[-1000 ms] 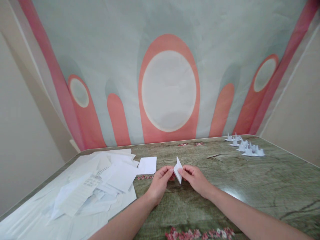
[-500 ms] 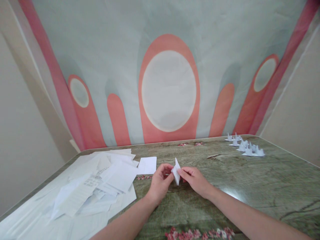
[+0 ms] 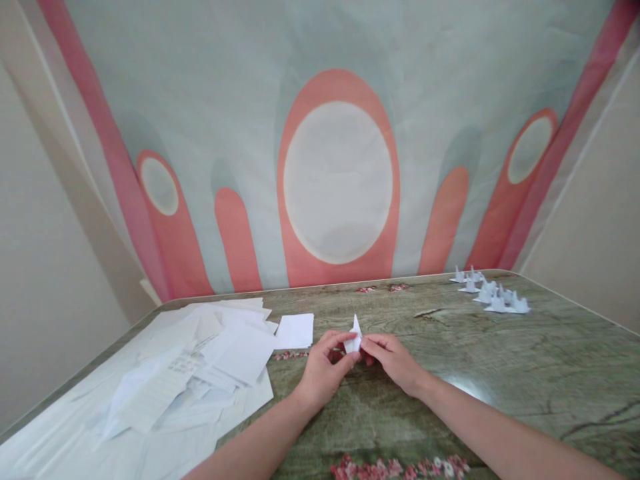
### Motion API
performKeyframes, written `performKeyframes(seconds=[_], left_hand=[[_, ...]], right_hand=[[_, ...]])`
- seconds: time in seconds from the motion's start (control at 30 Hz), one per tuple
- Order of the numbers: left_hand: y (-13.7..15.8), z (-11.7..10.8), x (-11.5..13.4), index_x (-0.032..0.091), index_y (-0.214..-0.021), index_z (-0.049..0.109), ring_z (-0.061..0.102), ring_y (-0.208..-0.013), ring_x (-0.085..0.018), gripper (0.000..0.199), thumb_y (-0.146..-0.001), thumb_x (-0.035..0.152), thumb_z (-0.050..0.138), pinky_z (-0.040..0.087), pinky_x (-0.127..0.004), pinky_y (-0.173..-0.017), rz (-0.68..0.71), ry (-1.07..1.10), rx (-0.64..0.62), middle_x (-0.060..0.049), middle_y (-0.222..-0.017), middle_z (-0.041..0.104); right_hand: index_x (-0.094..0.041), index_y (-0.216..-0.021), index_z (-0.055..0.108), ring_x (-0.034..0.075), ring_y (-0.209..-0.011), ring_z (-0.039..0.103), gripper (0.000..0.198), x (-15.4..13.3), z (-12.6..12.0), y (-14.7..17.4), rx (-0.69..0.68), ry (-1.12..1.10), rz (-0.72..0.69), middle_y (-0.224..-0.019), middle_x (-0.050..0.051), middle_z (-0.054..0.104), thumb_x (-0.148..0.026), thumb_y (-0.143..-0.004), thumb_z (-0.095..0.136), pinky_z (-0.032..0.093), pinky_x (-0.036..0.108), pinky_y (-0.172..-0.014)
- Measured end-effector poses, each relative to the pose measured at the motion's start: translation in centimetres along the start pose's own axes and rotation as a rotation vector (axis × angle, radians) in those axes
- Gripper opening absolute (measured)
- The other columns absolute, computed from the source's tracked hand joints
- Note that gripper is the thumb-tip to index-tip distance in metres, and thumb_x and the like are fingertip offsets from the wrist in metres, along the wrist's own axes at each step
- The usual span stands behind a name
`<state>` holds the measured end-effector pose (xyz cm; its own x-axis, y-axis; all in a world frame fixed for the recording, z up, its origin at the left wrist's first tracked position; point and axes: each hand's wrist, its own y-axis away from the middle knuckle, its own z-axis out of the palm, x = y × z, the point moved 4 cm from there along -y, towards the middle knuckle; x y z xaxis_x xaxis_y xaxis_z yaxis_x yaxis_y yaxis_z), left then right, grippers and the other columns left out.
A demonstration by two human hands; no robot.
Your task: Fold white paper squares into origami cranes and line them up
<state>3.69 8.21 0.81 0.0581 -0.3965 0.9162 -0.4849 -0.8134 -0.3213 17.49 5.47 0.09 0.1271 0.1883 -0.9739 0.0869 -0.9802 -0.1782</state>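
Note:
A small folded white paper [image 3: 353, 341], with one narrow point sticking up, is held between my two hands above the middle of the table. My left hand [image 3: 326, 365] pinches its left side, thumb at the lower front and fingers along the upper edge. From the right, the thumb and fingertips of my right hand [image 3: 391, 359] close on the paper's right edge. Some right fingers are hidden behind the paper. Far off to the right stand several small folded white paper figures [image 3: 493, 293] with upright points, grouped close together.
A wide, loose heap of white paper sheets [image 3: 235, 350], some printed, covers the table's left side. Beside it lies a small stack of square white paper [image 3: 295, 331]. The wood-patterned table [image 3: 500, 360] reaches back to a grey-green and coral patterned backdrop [image 3: 340, 267].
The folded paper has turned from a narrow edge-on view to show a broader face. My left fingers have moved over its top and the thumb across its lower front.

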Motion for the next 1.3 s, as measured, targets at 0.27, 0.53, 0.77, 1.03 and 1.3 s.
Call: performKeyframes(seconds=[0.27,0.53,0.77,1.03,1.3], left_hand=[[0.1,0.0,-0.2,0.02,-0.107,0.062,0.054,-0.081,-0.015,0.031,-0.077,0.029,0.062,0.045,-0.023,-0.066,-0.018,0.029,-0.014,-0.006,-0.096,0.054],[0.0,-0.4,0.7,0.022,-0.108,0.064,0.054,-0.092,-0.018,0.027,-0.085,0.029,0.051,0.042,-0.028,-0.082,-0.003,0.017,-0.03,-0.006,-0.098,0.058],[0.1,-0.3,0.9,0.025,-0.113,0.061,0.052,-0.104,-0.019,0.029,-0.086,0.027,0.05,0.037,-0.031,-0.094,0.004,0.056,-0.09,-0.005,-0.111,0.058],[0.1,-0.3,1.0,0.024,-0.111,0.062,0.052,-0.105,-0.02,0.029,-0.084,0.028,0.052,0.037,-0.033,-0.095,-0.014,0.062,-0.077,-0.006,-0.112,0.059],[0.2,-0.2,1.1,0.025,-0.116,0.058,0.053,-0.104,-0.021,0.039,-0.078,0.02,0.056,0.041,-0.034,-0.091,-0.045,0.086,-0.162,-0.006,-0.121,0.055]], right_hand=[[-0.015,-0.059,0.057,0.012,-0.057,0.044,0.031,0.3,-0.1,0.0,-0.02,-0.067,-0.004,-0.055,-0.002,0.049,-0.032,-0.083,0.045,0.032,0.024,-0.059],[-0.015,-0.065,0.062,0.012,-0.057,0.044,0.029,0.1,0.1,0.0,-0.02,-0.054,-0.004,-0.059,-0.001,0.053,-0.032,-0.082,0.046,0.032,0.024,-0.058],[-0.015,-0.062,0.059,0.011,-0.056,0.043,0.026,0.2,-0.3,0.0,0.023,-0.049,0.023,-0.054,-0.003,0.047,-0.029,-0.08,0.047,0.031,0.024,-0.058],[-0.015,-0.063,0.061,0.011,-0.056,0.043,0.026,0.0,-0.3,0.1,0.025,-0.06,0.026,-0.054,-0.003,0.048,-0.031,-0.079,0.049,0.032,0.024,-0.058],[-0.016,-0.064,0.06,0.011,-0.055,0.041,0.024,-0.3,-0.1,0.1,0.06,-0.073,0.039,-0.055,-0.003,0.048,-0.034,-0.076,0.052,0.032,0.023,-0.054]])
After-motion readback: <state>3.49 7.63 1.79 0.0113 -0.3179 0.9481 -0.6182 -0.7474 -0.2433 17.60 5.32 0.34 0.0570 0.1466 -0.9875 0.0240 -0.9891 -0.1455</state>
